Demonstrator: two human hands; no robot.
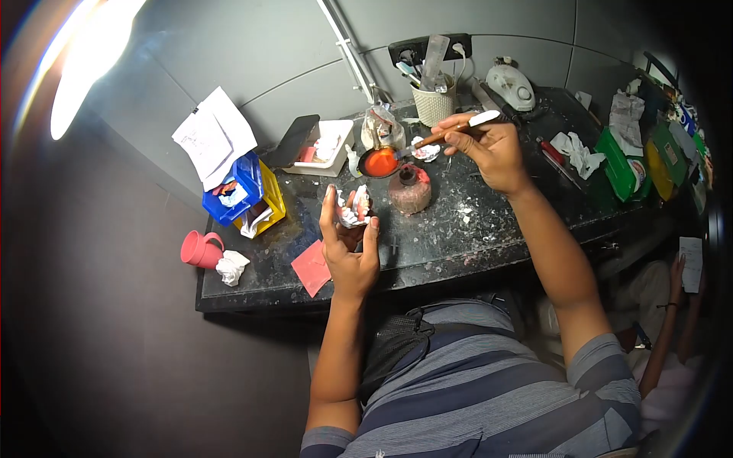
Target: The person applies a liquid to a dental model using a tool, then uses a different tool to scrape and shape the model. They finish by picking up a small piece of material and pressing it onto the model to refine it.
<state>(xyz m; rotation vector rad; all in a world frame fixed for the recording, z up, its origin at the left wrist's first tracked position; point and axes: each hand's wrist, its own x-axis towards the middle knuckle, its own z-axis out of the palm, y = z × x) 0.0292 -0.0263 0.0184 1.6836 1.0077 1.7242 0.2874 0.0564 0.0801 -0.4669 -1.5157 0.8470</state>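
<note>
My left hand is closed around a dental cast, white plaster with pink wax and a row of teeth, raised above the bench's front part. Held pen-like in my right hand is a wax knife with a brown handle and a white end. Its tip points down-left to the rim of a small dark pan of glossy red-orange wax. Just below and right of the pan stands a round, wax-stained spirit burner. A flat pink wax sheet lies near my left wrist.
Behind the pan are a white tray, a small bottle and a woven cup of tools. Blue and yellow bins, a pink mug and crumpled tissue sit left. A green box stands right; another person holds paper.
</note>
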